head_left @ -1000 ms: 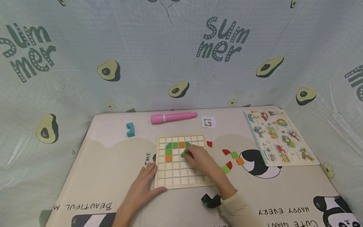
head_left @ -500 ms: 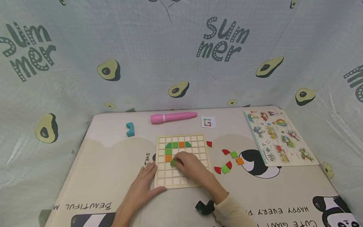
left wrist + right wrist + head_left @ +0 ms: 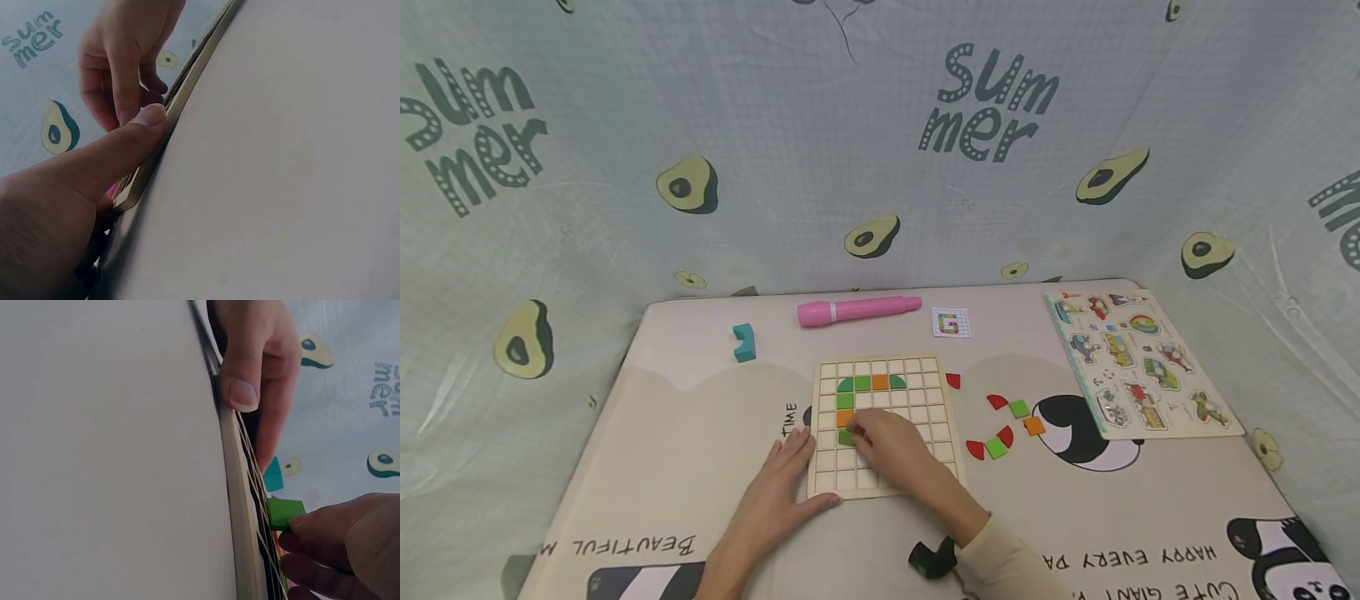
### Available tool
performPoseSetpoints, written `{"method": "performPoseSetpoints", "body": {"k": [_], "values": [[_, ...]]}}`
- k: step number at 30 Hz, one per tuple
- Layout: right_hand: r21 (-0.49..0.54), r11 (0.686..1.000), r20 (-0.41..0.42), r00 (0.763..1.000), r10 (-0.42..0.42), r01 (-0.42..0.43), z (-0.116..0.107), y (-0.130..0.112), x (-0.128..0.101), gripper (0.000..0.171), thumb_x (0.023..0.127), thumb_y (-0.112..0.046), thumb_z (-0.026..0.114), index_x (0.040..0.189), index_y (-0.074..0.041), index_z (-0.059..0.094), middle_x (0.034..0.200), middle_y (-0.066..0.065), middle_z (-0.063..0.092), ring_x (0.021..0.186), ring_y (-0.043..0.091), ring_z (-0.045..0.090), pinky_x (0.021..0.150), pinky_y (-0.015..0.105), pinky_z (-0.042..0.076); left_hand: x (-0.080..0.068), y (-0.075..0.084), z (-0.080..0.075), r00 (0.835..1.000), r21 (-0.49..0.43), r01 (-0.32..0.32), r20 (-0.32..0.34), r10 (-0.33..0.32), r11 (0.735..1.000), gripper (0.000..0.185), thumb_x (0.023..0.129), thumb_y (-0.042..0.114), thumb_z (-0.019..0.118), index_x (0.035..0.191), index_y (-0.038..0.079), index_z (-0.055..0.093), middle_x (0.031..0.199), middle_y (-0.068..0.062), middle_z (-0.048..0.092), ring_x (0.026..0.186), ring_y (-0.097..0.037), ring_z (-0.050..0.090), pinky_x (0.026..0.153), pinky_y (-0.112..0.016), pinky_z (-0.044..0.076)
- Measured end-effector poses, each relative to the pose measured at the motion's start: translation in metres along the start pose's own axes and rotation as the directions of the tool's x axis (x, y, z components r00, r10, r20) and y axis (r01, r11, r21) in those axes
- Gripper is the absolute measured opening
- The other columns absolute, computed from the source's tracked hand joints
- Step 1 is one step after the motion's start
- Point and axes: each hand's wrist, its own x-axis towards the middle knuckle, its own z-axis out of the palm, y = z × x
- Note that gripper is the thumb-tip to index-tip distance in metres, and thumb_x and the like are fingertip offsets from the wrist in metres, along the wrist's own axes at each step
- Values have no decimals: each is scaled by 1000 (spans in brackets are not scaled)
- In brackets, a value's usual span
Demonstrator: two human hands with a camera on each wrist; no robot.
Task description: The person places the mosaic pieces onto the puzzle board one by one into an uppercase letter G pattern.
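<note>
Green tile (image 3: 846,436) now sits low on the left column of the grid board (image 3: 925,417), just below the orange tile (image 3: 845,417); half a second ago it was one cell up and to the right, a second ago up near the top arc, so the right hand (image 3: 891,446) has carried it down and left across the board; judging by this, the tile is at or almost in its cell and the green-orange column gets one longer, seating not confirmed; right wrist view shows the tile (image 3: 284,512) pinched at fingertip level, standing proud of the board edge (image 3: 240,506), so probably not pressed flat yet; tile is square, no real long axis, its faces look square to the grid lines, flat side towards the board; right hand fingers curl narrowly round the tile; left hand (image 3: 775,492) lies flat with fingers relaxed and straight, thumb (image 3: 134,134) pressed along the board's near-left edge, holding nothing, just steadying; board's long sides run away from the person, slightly skewed on the table (image 3: 700,433); loose red, green and orange tiles (image 3: 1007,425) lie right of the board, well apart from the hands; pattern card (image 3: 951,322) and pink pen (image 3: 857,310) beyond the board; teal block (image 3: 744,342) at far left; animal puzzle (image 3: 1138,362) far right.
</note>
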Motion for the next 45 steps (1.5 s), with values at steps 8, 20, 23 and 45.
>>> {"method": "performPoseSetpoints", "body": {"k": [8, 20, 23, 45], "values": [[-39, 999, -9, 1000, -24, 24, 2, -2, 1, 12, 96, -21, 68, 106, -16, 74, 96, -6, 73, 86, 6, 65, 81, 21, 61, 1, 0, 0, 1000, 9, 11, 8, -11, 1000, 97, 76, 63, 76, 147, 3, 49, 156, -13, 45, 150, -30, 36, 129, -45, 23], [-131, 987, -29, 995, -93, 88, 6, 2, 1, 17, 94, -22, 71, 107, -14, 79, 91, -5, 66, 77, 4, 57, 69, 15, 55, 0, 0, 0, 1000, 14, -6, -17, 6, 1000, 96, 75, 59, 79, 145, 2, 50, 156, -14, 45, 149, -30, 37, 129, -44, 22], [-120, 988, -40, 994, -104, 99, 6, 2, 1, 15, 93, -20, 72, 104, -13, 80, 89, -5, 65, 76, 4, 57, 67, 14, 53, 0, 0, 0, 1000, 17, -13, -21, 13, 1000, 94, 75, 57, 80, 145, 1, 51, 155, -14, 46, 149, -30, 37, 129, -44, 22], [4, 996, -123, 989, 86, -86, -22, 29, 1, 23, 96, -23, 68, 115, -12, 72, 107, 0, 67, 98, 14, 66, 87, 31, 63, 0, 0, 2, 1000, 20, -8, -8, 8, 1000, 96, 74, 58, 80, 145, 0, 50, 155, -14, 47, 149, -30, 38, 129, -43, 22]]}}
